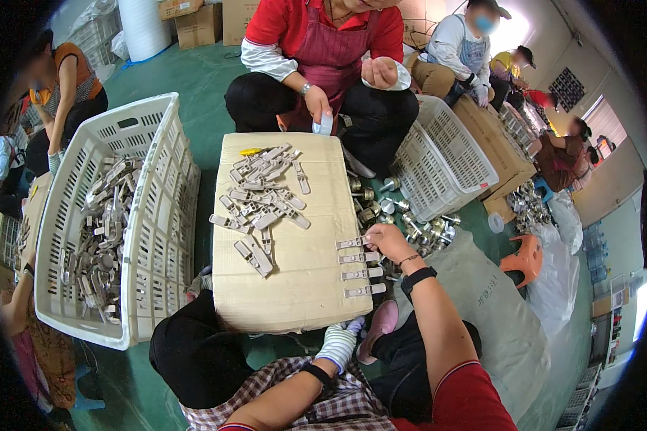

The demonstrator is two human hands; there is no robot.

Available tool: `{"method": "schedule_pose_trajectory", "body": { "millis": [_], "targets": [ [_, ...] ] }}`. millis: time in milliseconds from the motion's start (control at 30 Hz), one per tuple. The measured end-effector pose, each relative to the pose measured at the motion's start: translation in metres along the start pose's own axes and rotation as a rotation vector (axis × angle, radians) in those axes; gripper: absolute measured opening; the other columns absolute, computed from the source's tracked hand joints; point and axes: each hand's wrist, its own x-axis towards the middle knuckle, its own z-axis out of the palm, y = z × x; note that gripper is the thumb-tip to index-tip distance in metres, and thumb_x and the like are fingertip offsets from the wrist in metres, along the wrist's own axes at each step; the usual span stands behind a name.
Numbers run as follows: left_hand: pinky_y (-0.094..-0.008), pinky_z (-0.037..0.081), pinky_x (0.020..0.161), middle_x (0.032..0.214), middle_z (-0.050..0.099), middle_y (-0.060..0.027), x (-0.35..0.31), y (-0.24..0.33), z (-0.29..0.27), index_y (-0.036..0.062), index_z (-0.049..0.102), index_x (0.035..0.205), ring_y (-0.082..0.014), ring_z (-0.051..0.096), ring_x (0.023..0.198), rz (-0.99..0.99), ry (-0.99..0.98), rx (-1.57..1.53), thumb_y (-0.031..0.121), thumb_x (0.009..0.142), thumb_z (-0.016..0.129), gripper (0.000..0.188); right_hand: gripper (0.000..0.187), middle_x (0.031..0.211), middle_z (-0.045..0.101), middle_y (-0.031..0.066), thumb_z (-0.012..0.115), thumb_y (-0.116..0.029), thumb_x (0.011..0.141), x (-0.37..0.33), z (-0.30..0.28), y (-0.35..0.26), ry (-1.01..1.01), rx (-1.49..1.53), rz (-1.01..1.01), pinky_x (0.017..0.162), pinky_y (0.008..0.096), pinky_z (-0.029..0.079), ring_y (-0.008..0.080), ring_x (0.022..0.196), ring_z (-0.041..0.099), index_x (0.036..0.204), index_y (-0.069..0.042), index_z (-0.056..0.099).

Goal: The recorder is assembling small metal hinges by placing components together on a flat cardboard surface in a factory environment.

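Note:
My bare right hand [387, 241] is at the right edge of a cardboard-topped work surface [302, 287]. Its thumb and fingers pinch the outer end of a grey-beige handle-shaped part [350, 243]. Below this part, several alike lie in a column, among them a lower handle-shaped part [362, 274]; their ends stick out past the edge. A loose pile of handle-shaped parts [266, 190] covers the upper left of the surface. My left hand [338, 343], in a striped glove, is low by the near edge; its fingers are partly hidden, and I cannot see anything held.
A white crate [133, 287] full of metal parts stands at left. Across from me a person in a red apron [323, 54] holds a pale roundish item [323, 123]. Knob-like metal parts [428, 233] lie on the floor at right, near a white crate [453, 165] and orange stool [522, 260].

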Motion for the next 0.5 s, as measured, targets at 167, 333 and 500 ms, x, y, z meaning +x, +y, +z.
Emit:
{"method": "schedule_pose_trajectory", "body": {
  "millis": [167,333,500],
  "targets": [
    [-0.0312,0.045,0.079,0.105,0.066,-0.0101,0.0014,-0.0029,-0.0002,0.0018,0.06,0.113,-0.0196,0.059,0.088,0.01,-0.01,-0.05,0.018,0.088,0.061,0.03,0.013,0.073,0.065,0.0076,0.058,-0.009,0.085,-0.0021,-0.0036,-0.0117,-0.018,-0.016,-0.114,0.061,0.0274,0.05,0.0135,0.066,0.061,0.086,0.003,0.062],
    [-0.0315,0.045,0.079,0.106,0.066,-0.0103,-0.0006,0.0017,0.0007,0.0017,0.059,0.113,-0.02,0.059,0.088,0.004,-0.011,-0.024,0.017,0.088,0.061,0.029,0.014,0.073,0.065,0.0074,0.058,-0.01,0.085,-0.0018,-0.0073,-0.0099,-0.027,0.024,-0.074,0.06,0.0267,0.049,0.0129,0.065,0.06,0.087,0.003,0.063],
    [-0.0317,0.045,0.08,0.106,0.065,-0.0103,0.0004,0.0016,0.0012,0.0021,0.059,0.113,-0.0204,0.059,0.09,-0.017,-0.025,-0.032,0.016,0.088,0.06,0.029,0.014,0.073,0.065,0.0078,0.059,-0.01,0.084,-0.0005,-0.0072,-0.0058,-0.034,0.035,-0.03,0.06,0.0261,0.049,0.0126,0.064,0.06,0.088,0.003,0.063]
  ]
}}
